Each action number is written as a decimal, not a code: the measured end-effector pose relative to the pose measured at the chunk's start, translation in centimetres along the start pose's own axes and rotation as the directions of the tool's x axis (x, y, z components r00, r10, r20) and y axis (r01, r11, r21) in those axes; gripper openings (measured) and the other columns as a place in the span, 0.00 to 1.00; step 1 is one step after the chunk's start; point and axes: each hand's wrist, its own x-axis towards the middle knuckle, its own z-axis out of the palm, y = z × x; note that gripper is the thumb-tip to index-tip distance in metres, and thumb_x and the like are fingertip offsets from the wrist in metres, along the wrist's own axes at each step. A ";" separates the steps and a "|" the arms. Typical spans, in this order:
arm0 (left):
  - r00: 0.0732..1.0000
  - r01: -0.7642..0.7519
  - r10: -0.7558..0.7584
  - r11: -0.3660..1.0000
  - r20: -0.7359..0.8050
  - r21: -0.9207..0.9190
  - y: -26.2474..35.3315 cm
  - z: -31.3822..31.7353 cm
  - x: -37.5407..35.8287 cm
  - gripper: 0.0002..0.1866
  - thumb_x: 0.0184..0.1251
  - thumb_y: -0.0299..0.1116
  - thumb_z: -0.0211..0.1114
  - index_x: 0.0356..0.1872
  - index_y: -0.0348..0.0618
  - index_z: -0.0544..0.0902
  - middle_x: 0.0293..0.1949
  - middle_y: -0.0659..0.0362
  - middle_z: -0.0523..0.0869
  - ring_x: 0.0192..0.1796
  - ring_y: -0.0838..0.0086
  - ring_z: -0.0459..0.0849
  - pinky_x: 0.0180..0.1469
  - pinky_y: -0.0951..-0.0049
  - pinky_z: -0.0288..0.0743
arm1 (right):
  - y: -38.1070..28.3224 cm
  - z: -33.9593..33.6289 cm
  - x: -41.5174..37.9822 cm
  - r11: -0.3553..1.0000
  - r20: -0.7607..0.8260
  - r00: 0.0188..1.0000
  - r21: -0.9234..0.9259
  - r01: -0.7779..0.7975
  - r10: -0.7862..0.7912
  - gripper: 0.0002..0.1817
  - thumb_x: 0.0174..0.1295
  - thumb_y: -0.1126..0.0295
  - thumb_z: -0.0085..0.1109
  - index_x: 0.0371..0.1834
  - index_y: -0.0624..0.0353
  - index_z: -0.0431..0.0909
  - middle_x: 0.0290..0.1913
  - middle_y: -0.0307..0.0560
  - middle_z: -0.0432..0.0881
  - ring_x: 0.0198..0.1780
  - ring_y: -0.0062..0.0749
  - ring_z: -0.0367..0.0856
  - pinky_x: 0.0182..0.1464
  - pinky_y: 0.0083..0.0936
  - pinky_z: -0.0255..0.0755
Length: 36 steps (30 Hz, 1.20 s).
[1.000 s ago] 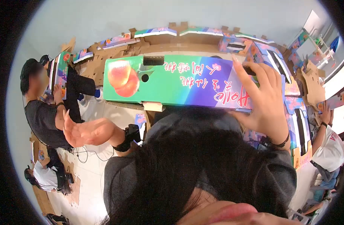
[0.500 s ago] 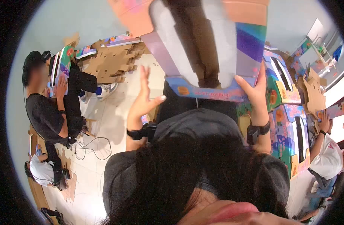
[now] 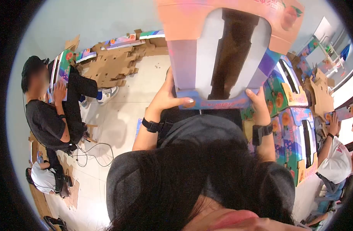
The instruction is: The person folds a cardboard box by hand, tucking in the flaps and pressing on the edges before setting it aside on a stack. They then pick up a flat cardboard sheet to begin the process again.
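Bracing the printed carton from opposite sides, the left hand and right hand grasp its near corners, thumbs inward, apparently to keep it steady.

We see a pale tiled floor, with notched brown cardboard lying flat toward the wall. On the tiles, we also see a looped dark cable and a person's shoe.
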 end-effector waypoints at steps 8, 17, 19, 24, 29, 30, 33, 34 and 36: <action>1.000 0.011 -0.010 1.000 -0.020 0.021 -0.6 0.2 0.5 0.62 0.49 0.33 0.82 0.82 0.41 0.48 0.74 0.51 0.65 0.76 0.64 0.64 0.75 0.63 0.59 | 0.3 -3.1 -1.2 0.987 0.248 0.961 0.069 -0.143 0.122 0.53 0.53 0.61 0.79 0.79 0.60 0.56 0.69 0.45 0.72 0.70 0.33 0.70 0.71 0.35 0.65; 0.993 0.114 -0.114 0.993 -0.024 -0.007 -0.6 -0.2 -0.8 0.55 0.48 0.33 0.84 0.78 0.41 0.60 0.68 0.53 0.74 0.72 0.66 0.70 0.74 0.63 0.62 | -2.8 0.7 -2.6 0.985 0.114 0.979 0.001 -0.170 0.169 0.45 0.54 0.71 0.78 0.75 0.61 0.62 0.65 0.43 0.77 0.66 0.30 0.74 0.69 0.33 0.67; 0.993 0.107 -0.107 0.994 -0.041 -0.011 -0.7 0.0 -0.8 0.54 0.49 0.33 0.84 0.78 0.41 0.61 0.67 0.54 0.76 0.71 0.67 0.71 0.73 0.63 0.62 | -3.1 0.8 -2.5 0.987 0.106 0.981 0.005 -0.162 0.161 0.45 0.54 0.70 0.78 0.75 0.61 0.62 0.64 0.43 0.77 0.66 0.30 0.74 0.69 0.33 0.67; 0.991 0.131 -0.132 0.991 -0.014 -0.037 -0.5 0.1 -0.9 0.53 0.48 0.34 0.85 0.77 0.41 0.62 0.66 0.54 0.76 0.69 0.67 0.72 0.72 0.64 0.64 | -2.3 -0.3 -2.4 0.989 0.160 0.977 -0.039 -0.139 0.144 0.43 0.53 0.71 0.79 0.73 0.62 0.66 0.64 0.43 0.78 0.65 0.29 0.74 0.68 0.32 0.68; 0.994 0.103 -0.103 0.995 -0.026 -0.016 -0.8 0.1 -1.2 0.55 0.47 0.36 0.86 0.77 0.41 0.62 0.67 0.54 0.76 0.69 0.67 0.72 0.72 0.64 0.64 | -2.5 -0.4 -2.4 0.987 0.221 0.963 -0.058 -0.147 0.156 0.45 0.49 0.70 0.81 0.72 0.62 0.68 0.65 0.44 0.78 0.66 0.30 0.74 0.69 0.32 0.67; 0.994 0.106 -0.107 0.994 -0.034 -0.026 -0.8 0.2 -1.2 0.55 0.46 0.37 0.86 0.77 0.41 0.62 0.67 0.54 0.76 0.70 0.68 0.72 0.72 0.64 0.64 | -3.0 -0.6 -2.1 0.980 0.229 0.954 -0.100 -0.172 0.191 0.49 0.48 0.69 0.83 0.74 0.62 0.65 0.67 0.45 0.76 0.69 0.31 0.72 0.70 0.33 0.65; 0.988 0.144 -0.142 0.989 -0.064 0.018 -0.6 0.5 -1.3 0.56 0.46 0.38 0.86 0.77 0.40 0.62 0.68 0.54 0.75 0.70 0.67 0.71 0.73 0.63 0.63 | -4.2 -0.6 -1.7 0.967 0.075 0.988 -0.208 0.146 -0.133 0.61 0.44 0.60 0.86 0.80 0.62 0.55 0.76 0.48 0.65 0.76 0.38 0.63 0.75 0.36 0.58; 0.989 0.140 -0.138 0.990 -0.053 0.035 -0.7 0.4 -1.3 0.56 0.45 0.37 0.87 0.77 0.39 0.62 0.68 0.54 0.75 0.70 0.67 0.71 0.73 0.63 0.63 | -4.8 -0.5 -1.9 0.916 0.000 0.950 -0.264 0.302 -0.313 0.66 0.42 0.55 0.87 0.82 0.62 0.51 0.78 0.49 0.61 0.79 0.40 0.59 0.77 0.37 0.55; 0.991 0.135 -0.134 0.988 -0.028 0.070 -1.0 0.2 -1.5 0.57 0.44 0.37 0.87 0.77 0.39 0.63 0.68 0.54 0.74 0.71 0.67 0.71 0.73 0.63 0.63 | -8.3 -0.8 -1.0 0.867 -0.033 0.891 -0.250 0.431 -0.453 0.76 0.39 0.38 0.83 0.84 0.62 0.41 0.83 0.50 0.49 0.83 0.44 0.48 0.80 0.39 0.48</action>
